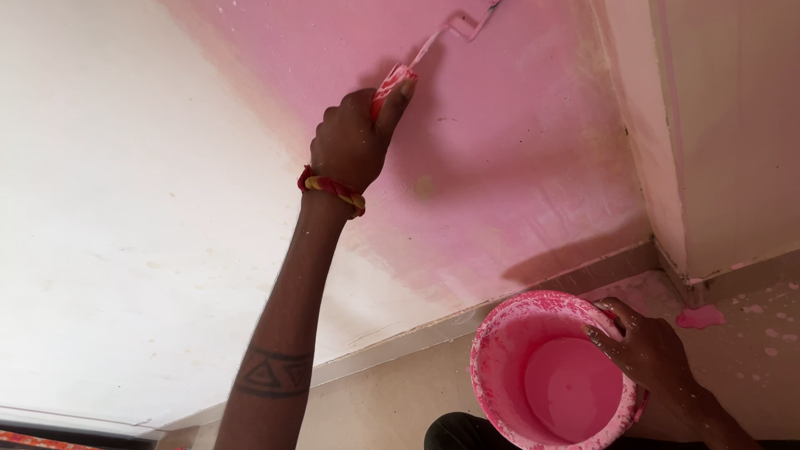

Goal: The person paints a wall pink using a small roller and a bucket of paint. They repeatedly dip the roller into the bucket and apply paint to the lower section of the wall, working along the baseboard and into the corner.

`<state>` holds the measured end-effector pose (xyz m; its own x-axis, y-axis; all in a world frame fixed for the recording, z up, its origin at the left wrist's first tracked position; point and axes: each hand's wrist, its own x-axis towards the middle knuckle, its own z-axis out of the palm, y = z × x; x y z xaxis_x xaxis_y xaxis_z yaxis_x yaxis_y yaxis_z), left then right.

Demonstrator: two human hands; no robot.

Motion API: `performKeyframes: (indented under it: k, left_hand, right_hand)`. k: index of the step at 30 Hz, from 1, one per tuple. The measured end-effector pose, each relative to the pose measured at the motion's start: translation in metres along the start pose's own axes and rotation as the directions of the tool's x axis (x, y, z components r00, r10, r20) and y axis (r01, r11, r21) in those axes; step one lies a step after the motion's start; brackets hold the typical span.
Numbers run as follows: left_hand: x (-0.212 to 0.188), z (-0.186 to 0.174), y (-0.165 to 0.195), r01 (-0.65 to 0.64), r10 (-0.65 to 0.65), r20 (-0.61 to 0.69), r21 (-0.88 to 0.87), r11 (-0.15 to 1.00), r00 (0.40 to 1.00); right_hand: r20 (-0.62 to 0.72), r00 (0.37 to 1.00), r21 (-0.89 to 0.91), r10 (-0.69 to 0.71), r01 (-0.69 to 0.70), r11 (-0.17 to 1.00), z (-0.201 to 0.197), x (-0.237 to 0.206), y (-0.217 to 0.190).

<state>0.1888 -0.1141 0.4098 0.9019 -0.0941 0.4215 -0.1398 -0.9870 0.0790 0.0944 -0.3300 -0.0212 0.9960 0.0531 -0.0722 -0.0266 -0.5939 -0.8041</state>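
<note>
My left hand (350, 146) is raised against the wall and shut on the pink-smeared handle of a paint roller (393, 87). The roller's wire frame (462, 23) runs up to the top edge, where the roller head is cut off. A red and yellow thread band circles that wrist. My right hand (650, 354) grips the rim of a pink bucket (500, 358) at the lower right. The bucket holds pink paint (575, 387) and is splashed inside. The wall around the roller is painted pink (517, 150).
The left part of the wall (125, 208) is cream and unpainted. A pale skirting strip (400, 342) runs along the wall's foot. A cream pillar corner (733, 125) juts out at right. Pink paint drips (700, 317) dot the floor beside it.
</note>
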Motion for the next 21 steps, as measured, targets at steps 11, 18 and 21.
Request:
performKeyframes:
  k: [11, 18, 21]
  left_hand:
    - [-0.083, -0.05, -0.102, 0.17, -0.172, 0.015, 0.117, 0.979, 0.985]
    - [-0.142, -0.072, -0.161, 0.491, -0.505, 0.019, 0.202, 0.847, 0.863]
    - [-0.141, -0.077, -0.165, 0.468, -0.484, 0.012, 0.236, 0.852, 0.875]
  right_hand:
    - [-0.08, 0.989, 0.015, -0.122, 0.124, 0.992, 0.005, 0.0, 0.005]
    - [-0.043, 0.995, -0.041, -0.086, 0.084, 0.996, 0.004, 0.002, 0.002]
    - [-0.161, 0.968, -0.003, -0.194, 0.196, 0.98, 0.004, 0.001, 0.001]
